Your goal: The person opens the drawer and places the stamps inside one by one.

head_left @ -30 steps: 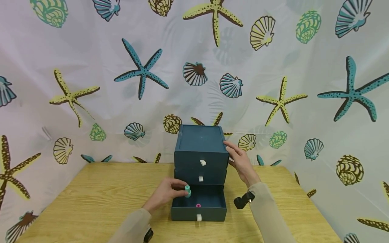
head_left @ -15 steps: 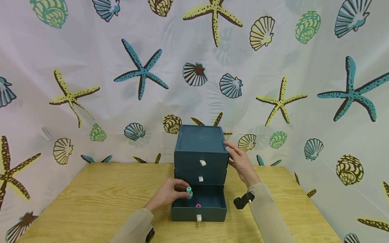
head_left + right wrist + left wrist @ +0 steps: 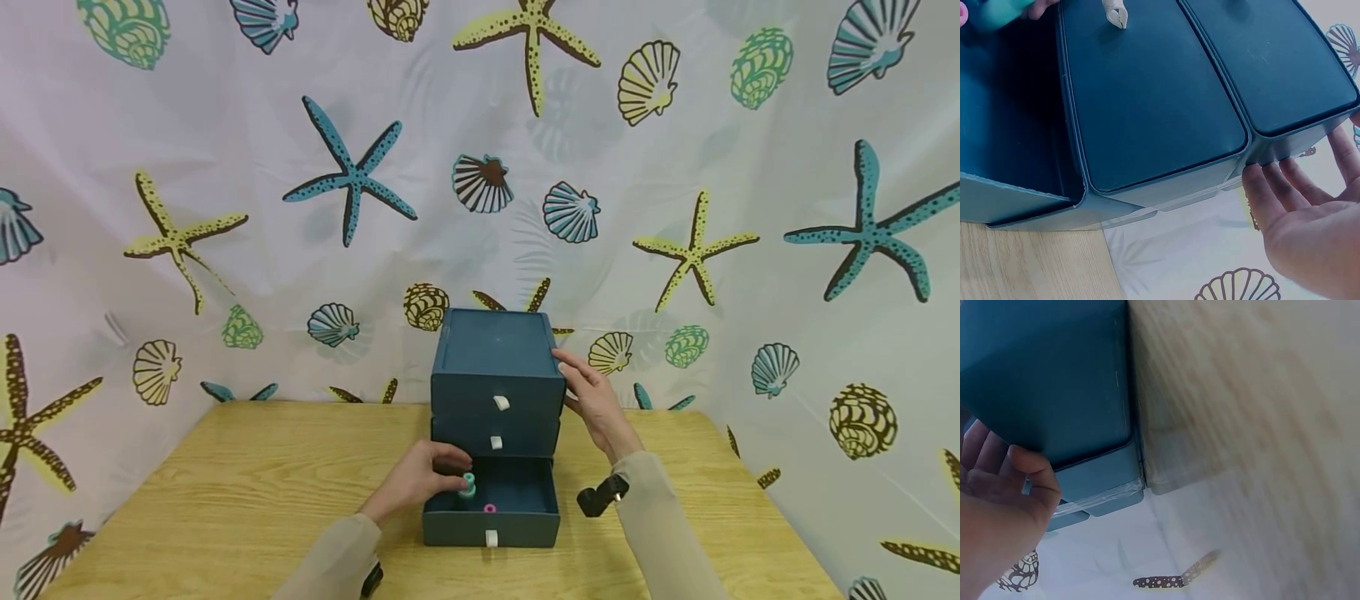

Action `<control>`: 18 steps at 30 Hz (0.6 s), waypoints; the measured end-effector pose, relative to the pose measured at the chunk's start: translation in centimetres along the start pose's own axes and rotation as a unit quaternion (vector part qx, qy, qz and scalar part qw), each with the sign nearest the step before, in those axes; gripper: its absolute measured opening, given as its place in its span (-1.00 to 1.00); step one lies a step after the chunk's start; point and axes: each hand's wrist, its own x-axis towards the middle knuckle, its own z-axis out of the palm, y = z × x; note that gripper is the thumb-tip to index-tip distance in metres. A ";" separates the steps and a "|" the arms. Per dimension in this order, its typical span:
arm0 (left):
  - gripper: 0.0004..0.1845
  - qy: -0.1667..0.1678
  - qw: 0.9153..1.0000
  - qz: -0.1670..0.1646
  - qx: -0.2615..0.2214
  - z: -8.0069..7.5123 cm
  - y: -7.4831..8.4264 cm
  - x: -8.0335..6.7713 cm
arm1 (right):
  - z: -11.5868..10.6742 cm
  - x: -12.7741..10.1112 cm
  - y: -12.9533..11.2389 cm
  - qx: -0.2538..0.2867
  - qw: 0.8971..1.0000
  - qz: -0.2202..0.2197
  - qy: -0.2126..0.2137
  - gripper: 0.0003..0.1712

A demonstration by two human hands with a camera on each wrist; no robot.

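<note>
A dark blue cabinet [image 3: 495, 343] of stacked drawers stands on the table, its bottom drawer [image 3: 491, 527] pulled out. My left hand [image 3: 420, 479] reaches over that drawer's left side and pinches a small turquoise piece [image 3: 468, 488] with a round, ring-like top. The piece is low inside the drawer; whether it touches the floor I cannot tell. In the left wrist view my fingers go behind the drawer wall [image 3: 1054, 387], which hides the piece. A small pink ring [image 3: 490, 508] lies near the drawer's front. My right hand [image 3: 1316, 206] touches the cabinet's right side with its fingertips, fingers extended.
White tab pulls [image 3: 501, 402] mark the two upper drawers, both pushed in. Wooden tabletop [image 3: 300, 467] extends to either side of the cabinet. Behind hangs a white cloth [image 3: 420, 267] printed with starfish and shells.
My left hand has shifted slightly right, and the turquoise piece has come lower into the drawer. The right hand and the cabinet have not moved.
</note>
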 end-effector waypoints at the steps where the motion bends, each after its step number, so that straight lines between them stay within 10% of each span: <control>1: -0.68 -0.003 1.000 -0.002 -0.002 0.0 0.0 0.0 | 0.0 0.0 0.0 0.000 1.000 0.000 0.001 -0.51; 18: -0.78 0.018 0.999 -0.020 -0.026 -0.9 0.2 -1.2 | 0.0 -0.2 0.0 -0.004 1.000 -0.002 -0.001 -0.48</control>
